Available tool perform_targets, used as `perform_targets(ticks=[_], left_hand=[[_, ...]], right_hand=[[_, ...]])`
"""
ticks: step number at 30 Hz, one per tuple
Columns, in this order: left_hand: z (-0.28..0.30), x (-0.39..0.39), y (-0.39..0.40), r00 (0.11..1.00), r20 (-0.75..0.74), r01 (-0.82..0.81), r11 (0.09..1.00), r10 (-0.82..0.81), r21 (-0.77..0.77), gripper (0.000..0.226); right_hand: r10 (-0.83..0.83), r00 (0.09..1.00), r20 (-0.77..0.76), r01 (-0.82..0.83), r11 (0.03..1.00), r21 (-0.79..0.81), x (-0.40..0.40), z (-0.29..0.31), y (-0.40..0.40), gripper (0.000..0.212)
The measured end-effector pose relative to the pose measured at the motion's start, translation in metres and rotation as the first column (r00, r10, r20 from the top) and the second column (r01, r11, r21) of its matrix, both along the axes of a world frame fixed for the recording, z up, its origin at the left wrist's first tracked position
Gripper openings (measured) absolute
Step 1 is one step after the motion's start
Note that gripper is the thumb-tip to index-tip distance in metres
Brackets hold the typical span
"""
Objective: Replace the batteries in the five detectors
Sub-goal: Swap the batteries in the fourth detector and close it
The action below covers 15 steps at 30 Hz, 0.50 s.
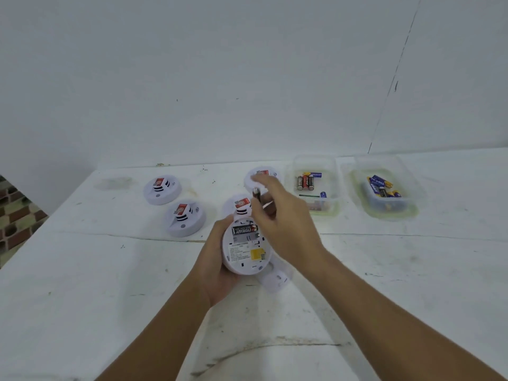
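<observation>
The left hand grips a white round detector from its left side, fingers curled round the rim, holding it back-up above the near middle of the white worktop. Its battery bay is uncovered: one black battery lies in the far slot, and the slot beside it looks vacant. A yellow sticker sits on the same face. The right hand hovers just beyond the detector, fingers curled and pinching a second battery upright by the fingertips. Under the right wrist a white cover lies flat on the worktop. Four more detectors rest face-up farther off: two at the far left, one just behind the held unit and one behind the right hand, partly hidden. To the far right stand two clear plastic tubs: the nearer-left tub holds red-and-black and blue batteries, the right tub holds blue and yellow ones.
</observation>
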State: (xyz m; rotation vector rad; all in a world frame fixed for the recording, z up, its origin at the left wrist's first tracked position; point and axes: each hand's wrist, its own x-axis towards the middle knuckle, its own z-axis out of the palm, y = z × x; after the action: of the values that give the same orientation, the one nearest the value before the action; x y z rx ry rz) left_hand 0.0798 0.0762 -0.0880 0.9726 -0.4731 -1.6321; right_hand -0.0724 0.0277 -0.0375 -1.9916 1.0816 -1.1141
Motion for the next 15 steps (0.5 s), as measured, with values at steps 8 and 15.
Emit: perform_targets(ticks=[8, 15], left_hand=[[-0.008, 0.016, 0.024, 0.994, -0.087, -0.059, 0.998, 0.061, 0.030, 0.062], [-0.008, 0.019, 0.024, 0.985, -0.172, -0.018, 0.999, 0.026, 0.045, 0.063]], right_hand=[[-0.016, 0.979, 0.201, -0.029, 0.976, 0.217, 0.003, -0.040, 0.030, 0.035], [-0.040, 0.956, 0.291, -0.036, 0.968, 0.249, 0.003, -0.046, 0.041, 0.026]])
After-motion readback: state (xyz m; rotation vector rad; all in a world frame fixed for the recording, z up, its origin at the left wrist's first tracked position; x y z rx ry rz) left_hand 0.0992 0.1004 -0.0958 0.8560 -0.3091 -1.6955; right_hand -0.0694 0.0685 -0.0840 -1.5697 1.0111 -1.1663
